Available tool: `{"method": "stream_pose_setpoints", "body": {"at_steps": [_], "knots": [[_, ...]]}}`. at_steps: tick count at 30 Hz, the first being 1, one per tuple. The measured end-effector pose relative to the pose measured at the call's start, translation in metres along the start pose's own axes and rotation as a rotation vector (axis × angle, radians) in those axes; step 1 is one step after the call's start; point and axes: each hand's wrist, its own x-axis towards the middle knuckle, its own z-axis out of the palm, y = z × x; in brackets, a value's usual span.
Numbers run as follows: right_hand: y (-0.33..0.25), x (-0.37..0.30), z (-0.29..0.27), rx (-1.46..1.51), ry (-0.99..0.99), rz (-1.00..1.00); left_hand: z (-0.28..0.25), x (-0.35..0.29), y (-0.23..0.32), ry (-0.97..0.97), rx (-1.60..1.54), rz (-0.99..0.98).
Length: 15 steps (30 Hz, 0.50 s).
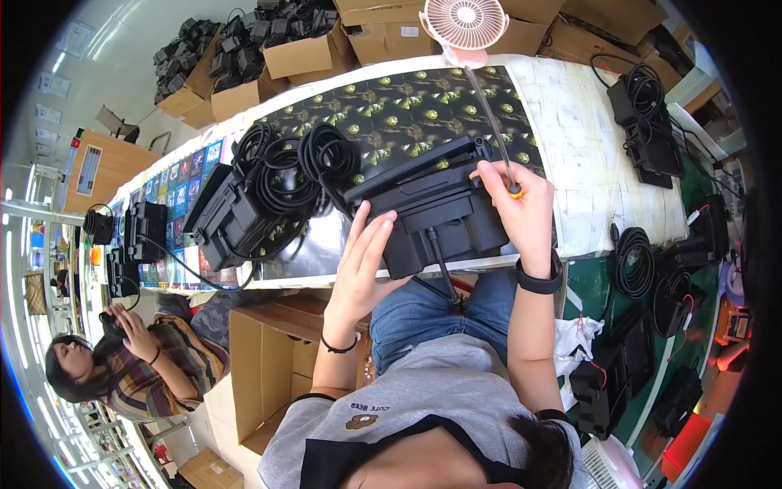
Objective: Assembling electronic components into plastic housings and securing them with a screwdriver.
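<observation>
A black plastic box [436, 216] with a raised long black panel and a short ribbed cable sits tilted at the table's near edge, over my lap. My left hand [362, 253] grips its left side, fingers on top and the thumb hidden beneath. In my right hand [521, 204] is a screwdriver [489, 114] with a long thin metal shaft pointing away from me; its yellow and black handle end shows in the palm. The right thumb and forefinger pinch at the panel's right end, where any small part is hidden. Coiled black cable [326, 159] lies behind the box.
More black boxes [224, 220] with coiled cables stand left on the table. A small fan [466, 24] is at the back. Cartons [318, 53] of black parts line the far side. Further units lie right on a green surface [590, 281]. At left, another person [138, 359] handles a dark object.
</observation>
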Motion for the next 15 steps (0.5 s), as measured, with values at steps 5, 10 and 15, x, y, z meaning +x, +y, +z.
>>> {"method": "stream_pose_setpoints", "body": {"at_steps": [5, 10, 15], "knots": [[0.012, -0.001, 0.001, 0.104, -0.074, -0.017, -0.005, 0.009, -0.001, -0.03, 0.006, -0.081], [0.016, 0.001, 0.005, 0.099, -0.035, -0.03, -0.009, 0.02, -0.001, -0.121, -0.008, -0.132], [0.013, 0.0, 0.01, 0.166, 0.052, -0.027, -0.006, 0.018, -0.002, -0.077, -0.045, -0.135]]}}
